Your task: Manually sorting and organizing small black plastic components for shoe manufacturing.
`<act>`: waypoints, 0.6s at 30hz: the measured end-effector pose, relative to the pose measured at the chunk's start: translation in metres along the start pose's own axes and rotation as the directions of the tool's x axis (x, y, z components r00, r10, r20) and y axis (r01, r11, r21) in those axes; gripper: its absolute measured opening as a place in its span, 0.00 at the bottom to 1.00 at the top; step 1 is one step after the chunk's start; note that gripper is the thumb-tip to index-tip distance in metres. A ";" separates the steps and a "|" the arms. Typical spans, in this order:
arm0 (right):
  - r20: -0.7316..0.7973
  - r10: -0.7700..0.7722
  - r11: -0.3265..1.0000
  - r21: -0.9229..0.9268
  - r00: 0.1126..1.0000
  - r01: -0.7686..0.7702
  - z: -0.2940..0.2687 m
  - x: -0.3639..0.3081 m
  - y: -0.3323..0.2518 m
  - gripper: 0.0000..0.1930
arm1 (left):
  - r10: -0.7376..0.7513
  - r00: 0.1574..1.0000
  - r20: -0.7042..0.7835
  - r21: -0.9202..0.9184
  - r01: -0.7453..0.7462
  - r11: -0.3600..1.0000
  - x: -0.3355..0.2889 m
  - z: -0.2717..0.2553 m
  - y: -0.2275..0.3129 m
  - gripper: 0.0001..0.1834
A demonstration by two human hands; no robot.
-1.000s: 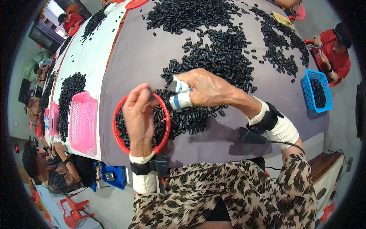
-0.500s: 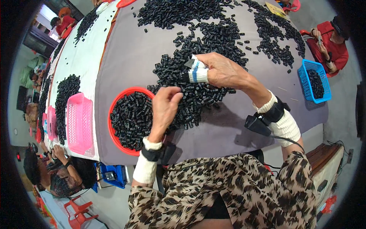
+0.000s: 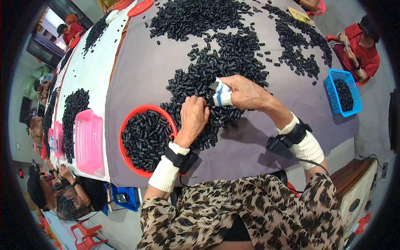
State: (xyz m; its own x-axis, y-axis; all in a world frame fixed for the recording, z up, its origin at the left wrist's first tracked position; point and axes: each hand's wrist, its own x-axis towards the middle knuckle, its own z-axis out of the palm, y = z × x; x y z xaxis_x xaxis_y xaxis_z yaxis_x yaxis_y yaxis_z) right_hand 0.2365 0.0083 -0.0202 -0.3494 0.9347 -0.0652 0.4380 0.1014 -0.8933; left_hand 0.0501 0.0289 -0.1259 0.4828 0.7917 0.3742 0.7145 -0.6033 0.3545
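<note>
My right hand (image 3: 246, 92) is closed around a thing wrapped in white knit cloth with blue stripes (image 3: 223, 95). A grey tip pokes out at its top, and its dark lower left end points toward my left hand. My left hand (image 3: 195, 114) lies over the near part of the black pile, back up, fingers curled and drawn together; whatever is in its fingertips is hidden. Beneath both hands spreads a heap of small black cylindrical parts (image 3: 237, 54). A round red basin (image 3: 122, 143), filled with the same parts, stands left of my left forearm.
A grey cloth (image 3: 137, 75) covers the table. On the left stands a pink basket (image 3: 89, 143), on the right a blue basket (image 3: 355, 109) holding black parts. More heaps (image 3: 196, 16) lie farther back. A person in red (image 3: 362, 54) sits at the right; others work along the left.
My left hand has moved right, away from the basin's rim, to beside the wrapped thing. My right hand has come slightly nearer and to the right, still gripping it.
</note>
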 end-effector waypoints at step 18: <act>-0.075 -0.291 0.945 0.134 0.954 0.299 0.037 0.016 -0.072 0.10 | -0.316 0.948 -0.042 -0.967 0.040 0.251 -0.006 -0.153 0.020 0.11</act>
State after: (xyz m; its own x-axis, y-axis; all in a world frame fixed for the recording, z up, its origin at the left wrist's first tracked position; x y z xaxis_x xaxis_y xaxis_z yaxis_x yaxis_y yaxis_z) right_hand 0.1683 0.0028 0.0268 -0.3987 0.8874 0.2316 0.1985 0.3300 -0.9229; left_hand -0.0163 -0.0026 0.0095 0.2103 0.9370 0.2790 -0.2913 -0.2124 0.9328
